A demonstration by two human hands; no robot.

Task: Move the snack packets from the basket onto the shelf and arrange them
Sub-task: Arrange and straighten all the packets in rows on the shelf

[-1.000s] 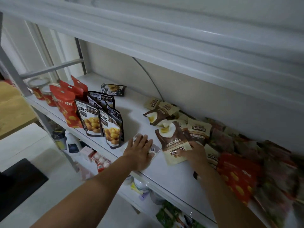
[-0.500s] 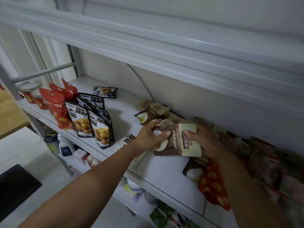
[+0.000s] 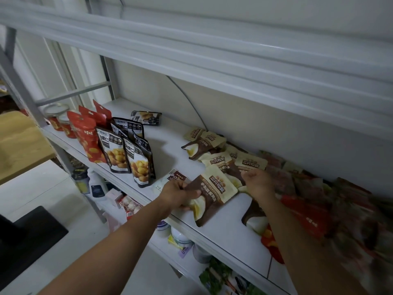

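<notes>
Legible print, as I read it off the feed:
1. "三只松鼠" is on the cream header of the brown-and-cream packet [image 3: 214,188] gripped by the left hand [image 3: 180,194]. The same brand is on the cream packet [image 3: 251,165] just behind it.
2. "百草味" is in white lettering on the upright red pouch [image 3: 87,137].
3. "栗仁" is in large characters on the black-and-white pouches [image 3: 112,152] — I cannot read the smaller print.
4. The flat white packet [image 3: 170,179] has lettering partly covered — I cannot read it.

Left grip [image 3: 180,193] clasping, right grip [image 3: 258,184] curled
</notes>
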